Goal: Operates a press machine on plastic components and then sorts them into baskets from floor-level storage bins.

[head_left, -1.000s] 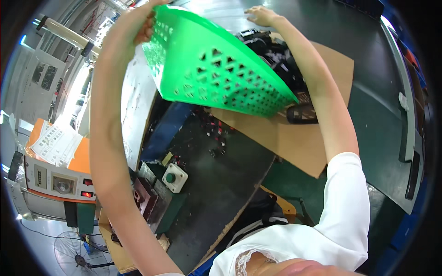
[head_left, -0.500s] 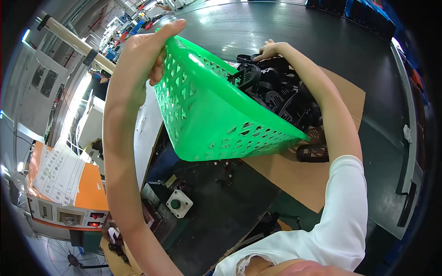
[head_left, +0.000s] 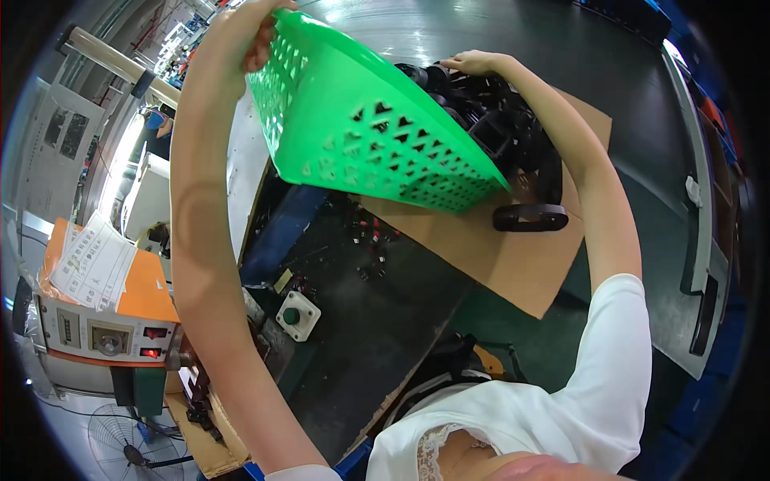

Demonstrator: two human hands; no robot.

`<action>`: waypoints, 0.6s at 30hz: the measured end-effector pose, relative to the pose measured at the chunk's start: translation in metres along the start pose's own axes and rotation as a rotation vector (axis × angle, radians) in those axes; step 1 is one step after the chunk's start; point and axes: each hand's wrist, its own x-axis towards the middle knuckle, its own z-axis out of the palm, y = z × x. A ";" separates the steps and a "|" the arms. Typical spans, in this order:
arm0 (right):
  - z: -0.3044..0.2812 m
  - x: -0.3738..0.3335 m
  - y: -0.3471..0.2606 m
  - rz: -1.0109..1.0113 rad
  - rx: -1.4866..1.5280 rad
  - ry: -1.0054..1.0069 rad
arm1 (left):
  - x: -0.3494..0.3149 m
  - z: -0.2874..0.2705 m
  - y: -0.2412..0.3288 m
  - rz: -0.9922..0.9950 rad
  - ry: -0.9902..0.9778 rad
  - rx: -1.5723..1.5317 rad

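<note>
A green plastic basket [head_left: 321,136] with a perforated wall is tilted steeply to the right, its rim over a pile of black plastic parts [head_left: 501,132]. My left hand [head_left: 258,40] is closed on the basket's upper left rim, holding it raised. My right hand [head_left: 475,62] reaches round the far side of the pile, fingers stretched out against the parts. The pile rests on a brown cardboard sheet [head_left: 513,268]. A loose black ring-shaped part [head_left: 529,218] lies at the pile's near edge. Whatever is still inside the basket is mostly hidden by its wall.
A dark conveyor belt [head_left: 513,28] stretches away at the back. On the dark bench [head_left: 377,321] are a white box with a green button [head_left: 297,316] and small scattered bits. To the left stands a control box [head_left: 108,337] with lit red switches; a fan [head_left: 128,449] sits below.
The basket has been lifted and tipped further, showing more of its underside. My left hand has moved up and left in view. My right hand stays at the pile's far side.
</note>
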 end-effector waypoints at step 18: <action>-0.032 -0.058 -0.015 0.061 0.568 0.753 | 0.049 0.034 0.047 0.321 0.051 0.377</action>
